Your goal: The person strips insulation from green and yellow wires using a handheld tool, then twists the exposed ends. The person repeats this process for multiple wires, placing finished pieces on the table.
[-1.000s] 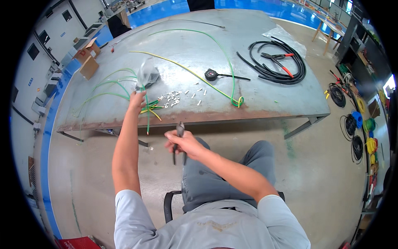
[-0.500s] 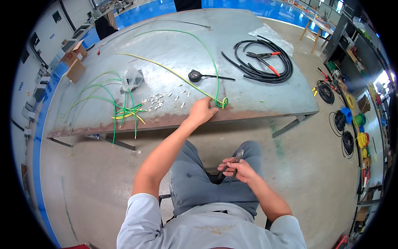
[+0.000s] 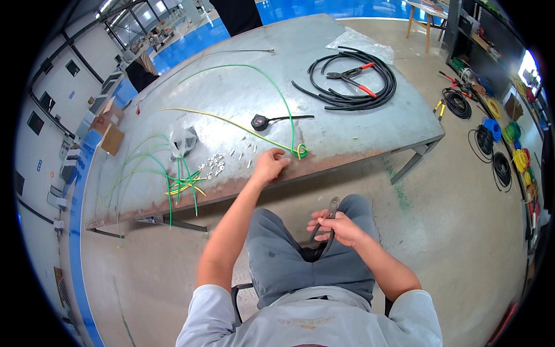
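Observation:
My left hand rests at the near edge of the metal table, fingers loosely bent and apart, with nothing visible in them. Just right of its fingertips lies the looped end of a green-and-yellow wire, whose long tails run back across the tabletop. Over my lap, my right hand holds dark-handled pliers, jaws pointing up and the handles running down through the fingers. Left of my left hand are small loose metal terminals and a bunch of cut green-and-yellow wires, some hanging over the edge.
A black tape measure lies mid-table. Farther right, a black cable coil has red-handled cutters on it. A clear plastic bag stands by the wire bunch. Coloured wire coils lie on the floor at right.
The whole view has shifted and tilted. My left hand has drawn slightly left, away from the wire loop. My right hand still holds the pliers over my lap.

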Tool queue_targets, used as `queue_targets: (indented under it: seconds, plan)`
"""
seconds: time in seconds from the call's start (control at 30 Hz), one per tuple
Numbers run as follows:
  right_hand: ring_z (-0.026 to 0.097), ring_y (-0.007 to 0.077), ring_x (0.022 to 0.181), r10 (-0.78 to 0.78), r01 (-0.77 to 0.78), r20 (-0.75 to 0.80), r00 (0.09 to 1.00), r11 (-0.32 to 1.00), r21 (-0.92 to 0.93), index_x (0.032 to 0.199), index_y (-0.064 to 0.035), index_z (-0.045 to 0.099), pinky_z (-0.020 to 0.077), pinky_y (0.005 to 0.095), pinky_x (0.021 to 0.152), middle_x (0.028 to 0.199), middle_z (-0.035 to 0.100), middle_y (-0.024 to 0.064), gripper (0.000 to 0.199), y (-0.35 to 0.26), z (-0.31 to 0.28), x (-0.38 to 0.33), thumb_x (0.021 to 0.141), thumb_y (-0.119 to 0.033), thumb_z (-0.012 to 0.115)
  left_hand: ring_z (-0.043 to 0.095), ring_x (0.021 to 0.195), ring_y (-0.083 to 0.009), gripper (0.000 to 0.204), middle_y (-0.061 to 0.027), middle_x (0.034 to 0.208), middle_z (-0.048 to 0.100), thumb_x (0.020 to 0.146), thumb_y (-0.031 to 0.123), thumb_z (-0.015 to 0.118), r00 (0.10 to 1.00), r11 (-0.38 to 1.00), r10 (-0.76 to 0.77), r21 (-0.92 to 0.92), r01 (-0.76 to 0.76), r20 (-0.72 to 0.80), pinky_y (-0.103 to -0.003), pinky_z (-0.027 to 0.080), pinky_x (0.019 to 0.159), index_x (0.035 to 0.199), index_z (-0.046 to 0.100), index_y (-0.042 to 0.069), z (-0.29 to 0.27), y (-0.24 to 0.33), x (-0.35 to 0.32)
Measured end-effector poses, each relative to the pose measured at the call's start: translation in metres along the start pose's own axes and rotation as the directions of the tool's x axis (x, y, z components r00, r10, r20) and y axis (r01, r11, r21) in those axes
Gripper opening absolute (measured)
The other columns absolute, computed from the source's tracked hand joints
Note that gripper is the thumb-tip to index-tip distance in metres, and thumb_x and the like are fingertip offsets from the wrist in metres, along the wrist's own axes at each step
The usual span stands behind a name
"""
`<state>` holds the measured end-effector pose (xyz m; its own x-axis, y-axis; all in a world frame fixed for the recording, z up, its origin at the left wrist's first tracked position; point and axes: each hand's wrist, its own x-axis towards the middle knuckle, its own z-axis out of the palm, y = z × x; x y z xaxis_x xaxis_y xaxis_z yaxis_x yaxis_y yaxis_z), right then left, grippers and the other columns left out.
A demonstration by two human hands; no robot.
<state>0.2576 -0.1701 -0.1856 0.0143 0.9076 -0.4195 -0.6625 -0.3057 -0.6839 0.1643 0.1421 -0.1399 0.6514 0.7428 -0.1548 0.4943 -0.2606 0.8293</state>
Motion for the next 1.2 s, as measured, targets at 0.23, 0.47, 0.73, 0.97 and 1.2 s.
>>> queue_targets:
  seconds: [0.23, 0.47, 0.73, 0.97, 1.2]
  plan:
    - [0.066, 0.0311, 0.125, -0.024, 0.024, -0.045, 0.999, 1.000, -0.016, 0.142, 0.0025, 0.053, 0.0632, 0.0483, 0.093, 0.132, 0.064, 0.0195, 0.038, -0.002, -0.004, -0.009, 0.108, -0.015, 0.057, 0.066, 0.071, -0.0144, 0.022, -0.0045, 0.100, 0.071, 0.097, 0.019, 0.073, 0.995, 0.921, -0.031, -0.385, 0.065, 0.093, -0.029, 0.056, 0.059, 0.111, 0.067, 0.003, 0.021, 0.010, 0.016]
    - [0.060, 0.0307, 0.129, -0.086, 0.067, -0.083, 0.993, 0.974, -0.215, 0.150, 0.0040, 0.047, 0.0653, 0.0488, 0.093, 0.137, 0.059, 0.0224, 0.045, 0.007, -0.012, -0.002, 0.109, -0.015, 0.053, 0.077, 0.092, -0.0267, 0.021, -0.0160, 0.106, 0.072, 0.102, 0.015, 0.062, 0.999, 0.747, -0.033, -0.665, 0.024, -0.002, -0.038, 0.065, 0.067, 0.113, 0.046, 0.007, -0.021, 0.020, -0.015]
    - [0.060, 0.0299, 0.128, -0.104, 0.064, -0.102, 0.989, 0.939, -0.339, 0.152, 0.0031, 0.046, 0.0667, 0.0470, 0.088, 0.133, 0.060, 0.0224, 0.048, 0.015, -0.010, 0.005, 0.110, -0.020, 0.054, 0.072, 0.069, -0.0185, 0.023, -0.0134, 0.094, 0.073, 0.100, 0.010, 0.063, 0.914, 0.896, 0.286, 0.418, -0.149, -0.287, -0.034, 0.059, 0.060, 0.115, 0.047, 0.007, -0.040, -0.003, -0.025]
    - [0.061, 0.0268, 0.124, -0.119, 0.071, -0.128, 0.985, 0.941, -0.330, 0.149, 0.0022, 0.049, 0.0664, 0.0455, 0.089, 0.130, 0.062, 0.0187, 0.046, 0.011, -0.010, 0.001, 0.111, -0.021, 0.054, 0.067, 0.075, -0.0141, 0.010, -0.0087, 0.094, 0.071, 0.102, 0.006, 0.064, 0.999, 0.704, 0.007, -0.709, 0.031, 0.050, -0.029, 0.056, 0.062, 0.110, 0.058, 0.006, -0.055, -0.027, -0.024]
    - [0.067, 0.0224, 0.108, -0.126, 0.081, -0.129, 0.984, 0.950, -0.302, 0.148, 0.0013, 0.051, 0.0651, 0.0387, 0.079, 0.115, 0.068, 0.0148, 0.044, 0.014, -0.014, 0.007, 0.110, -0.022, 0.055, 0.066, 0.078, -0.0107, 0.021, -0.0057, 0.104, 0.075, 0.102, 0.008, 0.064, 0.974, 0.788, 0.096, -0.613, 0.050, 0.203, -0.026, 0.057, 0.067, 0.122, 0.067, 0.002, -0.044, -0.014, -0.040]
